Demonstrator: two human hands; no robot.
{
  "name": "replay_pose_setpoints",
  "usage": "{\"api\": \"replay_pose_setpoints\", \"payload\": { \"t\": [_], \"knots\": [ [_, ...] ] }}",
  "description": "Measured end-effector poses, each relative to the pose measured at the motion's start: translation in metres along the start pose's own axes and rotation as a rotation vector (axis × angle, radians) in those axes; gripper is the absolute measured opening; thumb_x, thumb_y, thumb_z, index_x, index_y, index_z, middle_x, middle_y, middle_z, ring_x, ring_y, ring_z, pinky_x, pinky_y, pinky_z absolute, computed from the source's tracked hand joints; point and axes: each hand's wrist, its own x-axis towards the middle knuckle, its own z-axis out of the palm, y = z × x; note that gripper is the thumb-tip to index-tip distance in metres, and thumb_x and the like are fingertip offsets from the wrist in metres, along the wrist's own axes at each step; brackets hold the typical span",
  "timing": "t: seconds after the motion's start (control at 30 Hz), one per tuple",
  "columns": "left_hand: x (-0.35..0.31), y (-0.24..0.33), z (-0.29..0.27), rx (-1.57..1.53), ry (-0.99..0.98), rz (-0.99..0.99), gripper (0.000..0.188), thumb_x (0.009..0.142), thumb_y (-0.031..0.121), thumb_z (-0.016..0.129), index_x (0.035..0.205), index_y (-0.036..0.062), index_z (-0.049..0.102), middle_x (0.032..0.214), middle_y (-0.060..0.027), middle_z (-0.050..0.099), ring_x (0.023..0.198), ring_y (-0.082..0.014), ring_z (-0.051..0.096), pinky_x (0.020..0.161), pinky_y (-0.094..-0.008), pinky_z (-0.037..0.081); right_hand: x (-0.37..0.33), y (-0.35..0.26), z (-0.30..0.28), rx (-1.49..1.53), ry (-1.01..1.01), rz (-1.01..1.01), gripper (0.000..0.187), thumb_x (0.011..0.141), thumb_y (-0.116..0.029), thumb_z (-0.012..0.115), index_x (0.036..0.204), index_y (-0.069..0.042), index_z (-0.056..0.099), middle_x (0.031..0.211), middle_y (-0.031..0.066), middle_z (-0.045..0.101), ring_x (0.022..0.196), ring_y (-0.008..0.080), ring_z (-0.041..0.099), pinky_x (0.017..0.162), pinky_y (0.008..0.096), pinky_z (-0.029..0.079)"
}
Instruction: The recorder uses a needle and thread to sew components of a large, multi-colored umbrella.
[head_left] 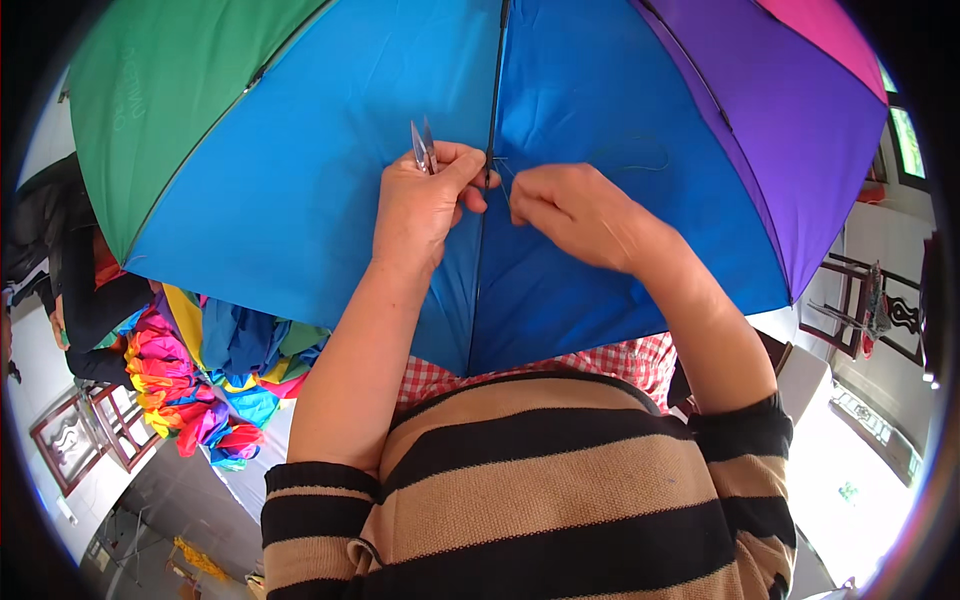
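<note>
Work position: the open umbrella canopy (320, 190) spreads before you, its near edge above the checked cloth (640, 362) on your lap. The working point is on the dark rib (496, 90), between the lighter and darker blue panels.

Left hand (420, 200): thumb and forefinger are closed together at the rib, and the snips (423, 148) are tucked in the same hand, blades slightly apart and pointing away from you. Right hand (585, 215): fingers are curled in with the tips together, just to the right of the rib, apparently on a fine thread (507, 182). A thin line also crosses near the rib; whether it is a needle or more thread, you cannot tell from this view.

The step appears to be hand-stitching or tying at the rib. For a sound result:

1. Press rib and fabric together with the left fingertips, so that the seam does not wander off the metal.
2. Draw the thread out evenly — firm against the rib, but without puckering the blue panels.
3. Hold the snip blades clear of the fabric and the taut thread; an open point could nick either one.
4. Check the loose strand (655, 165) lying on the darker blue panel — a trailing length could snag in the stitch.
</note>
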Motion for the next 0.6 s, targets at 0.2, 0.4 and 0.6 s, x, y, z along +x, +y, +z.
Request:
{"api": "replay_pose_setpoints", "payload": {
  "t": [0.2,0.4,0.6],
  "knots": [
    [0.001,-0.002,-0.006,-0.038,-0.043,0.02,0.013,0.088,0.016,0.067,0.086,0.0037,0.066,0.078,-0.0089,0.07,0.055,-0.0062,0.055,0.043,-0.0191,0.032,-0.006,-0.026,-0.009,-0.144,0.119,-0.022,0.008,0.078,0.003,0.059,0.084,-0.002,0.06,0.077,0.0138,0.055,0.077,0.0329,0.058,0.069,0.0411,0.049],
    [-0.002,0.003,-0.004,-0.019,-0.022,-0.006,0.01,0.087,0.014,0.065,0.085,0.0039,0.066,0.075,-0.0079,0.069,0.054,-0.0069,0.055,0.046,-0.021,0.033,0.007,-0.011,0.008,-0.294,0.344,-0.056,0.008,0.077,0.002,0.061,0.083,-0.003,0.06,0.078,0.0111,0.056,0.076,0.0316,0.058,0.069,0.0399,0.049],
    [0.001,0.002,0.0,-0.008,-0.006,0.002,0.009,0.088,0.012,0.064,0.085,0.0034,0.065,0.075,-0.0086,0.069,0.053,-0.0072,0.054,0.046,-0.0212,0.034,0.022,0.001,0.021,-0.275,0.411,-0.087,0.009,0.075,0.003,0.062,0.08,-0.005,0.06,0.08,0.0081,0.056,0.079,0.0322,0.058,0.068,0.041,0.048]
  ]
}}
